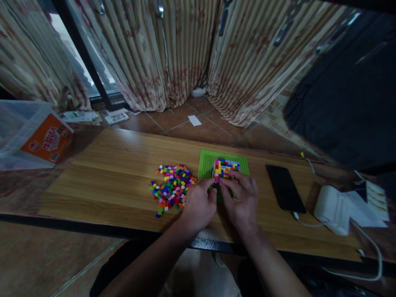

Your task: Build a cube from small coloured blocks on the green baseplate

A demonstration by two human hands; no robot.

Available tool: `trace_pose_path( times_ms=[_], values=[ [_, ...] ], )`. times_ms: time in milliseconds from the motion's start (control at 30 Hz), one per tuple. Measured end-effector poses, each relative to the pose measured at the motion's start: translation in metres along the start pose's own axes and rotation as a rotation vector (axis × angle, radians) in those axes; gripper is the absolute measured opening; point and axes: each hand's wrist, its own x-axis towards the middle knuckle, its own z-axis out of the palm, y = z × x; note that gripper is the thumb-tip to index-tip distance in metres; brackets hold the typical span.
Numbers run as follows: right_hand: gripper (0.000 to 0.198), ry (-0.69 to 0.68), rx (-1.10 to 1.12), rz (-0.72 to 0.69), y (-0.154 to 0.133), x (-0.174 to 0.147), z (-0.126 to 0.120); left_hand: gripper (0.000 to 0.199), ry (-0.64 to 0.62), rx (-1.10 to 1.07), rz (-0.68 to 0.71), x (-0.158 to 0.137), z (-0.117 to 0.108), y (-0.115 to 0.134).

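A block structure of many-coloured toy bricks [225, 166] stands on a green studded baseplate [205, 160]. At its near left corner, my left hand [200, 203] has its fingers closed, the tips touching the bricks by a pink one. My right hand [243, 198] reaches the structure's near side, with thumb and forefinger drawn together at the same corner and the other fingers curled over the front. Whatever lies between the fingertips is too small to make out. Left of my left hand, loose coloured bricks [173, 187] lie in a spread-out pile on the wooden table [108, 177].
On the table's right lie a black phone [284, 187] and a white charger box [332, 209], joined by a white cable [309, 224]. A clear plastic bin [23, 136] with an orange label stands at far left. Striped curtains [148, 53] hang beyond the table.
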Motion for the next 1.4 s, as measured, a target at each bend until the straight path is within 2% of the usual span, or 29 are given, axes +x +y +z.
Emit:
trace_pose_path(
  times_ms=[233,400,600,700,833,933,1000,1100,1167,1267,1400],
  values=[
    [0.012,0.026,-0.115,-0.02,-0.006,-0.008,0.005,0.038,-0.031,0.117,0.0,-0.004,0.001,0.006],
    [0.013,0.028,-0.092,-0.004,-0.006,-0.012,0.005,0.038,-0.016,0.144,0.038,-0.006,0.003,0.003],
    [0.014,0.032,-0.092,-0.059,0.002,-0.012,0.001,0.034,0.009,0.129,0.091,-0.005,-0.001,0.0],
    [0.013,0.073,-0.055,-0.084,0.002,-0.009,0.0,0.029,0.075,0.103,0.067,0.005,-0.017,-0.004],
    [0.013,0.11,0.019,-0.087,-0.003,-0.007,-0.001,0.027,0.208,0.147,-0.026,0.021,-0.063,-0.019],
    [0.012,0.103,0.062,-0.065,-0.006,-0.008,-0.001,0.032,0.127,0.291,-0.071,0.027,-0.096,-0.033],
    [0.012,0.095,0.082,-0.045,-0.008,-0.008,0.0,0.037,0.094,0.365,-0.023,0.029,-0.107,-0.04],
    [0.013,0.081,0.125,-0.016,-0.011,-0.009,0.002,0.037,0.038,0.465,0.15,0.03,-0.101,-0.045],
    [0.014,0.062,0.149,-0.004,-0.013,-0.01,0.003,0.036,0.023,0.53,0.207,0.032,-0.089,-0.045],
    [0.016,0.029,0.159,0.015,-0.015,-0.011,0.004,0.038,0.024,0.636,0.188,0.035,-0.073,-0.044],
    [0.016,0.028,0.177,0.042,-0.015,-0.01,0.0,0.034,-0.013,0.731,0.145,0.036,-0.068,-0.044]
  ],
)
